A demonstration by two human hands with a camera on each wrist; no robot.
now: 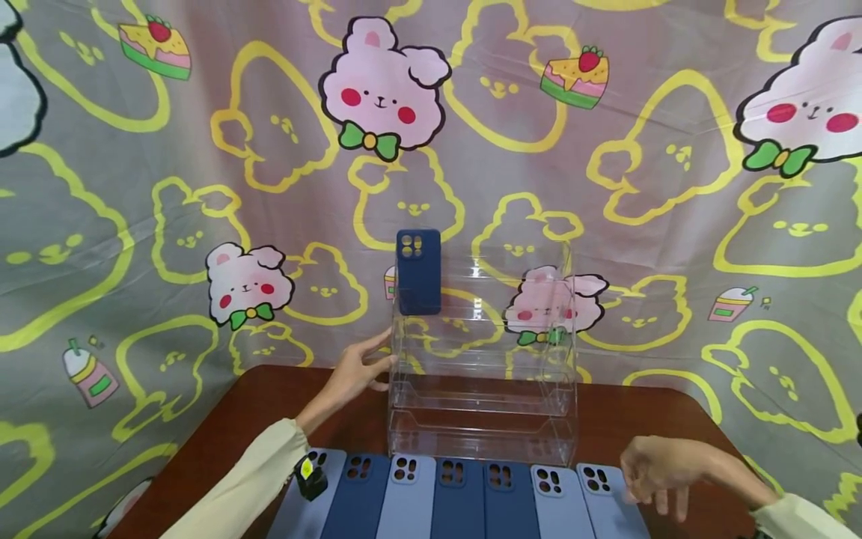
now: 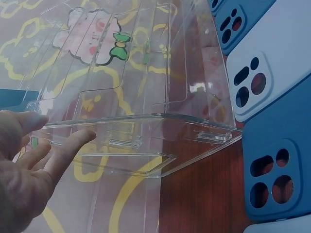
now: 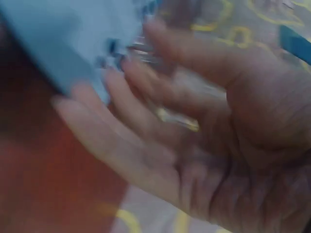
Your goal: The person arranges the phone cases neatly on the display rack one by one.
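A clear tiered display stand (image 1: pixel 481 438) stands upright on the table. My left hand (image 1: pixel 360 369) is at its left side, fingers spread; in the left wrist view the thumb and fingertips are right at the clear side edge (image 2: pixel 160 116). One dark blue phone case (image 1: pixel 420 281) stands upright at the top left of the stand. My right hand (image 1: pixel 663 471) hovers by the rightmost light blue phone case (image 1: pixel 609 501), fingers loosely bent downward. In the blurred right wrist view, its fingertips overlap that pale case (image 3: pixel 73 43), and nothing shows in the palm.
In front of the stand, several phone cases lie side by side, among them a dark blue one (image 1: pixel 508 501) and a light blue one (image 1: pixel 406 501). The brown table (image 1: pixel 283 389) backs onto a patterned curtain (image 1: pixel 283 209) with cartoon figures.
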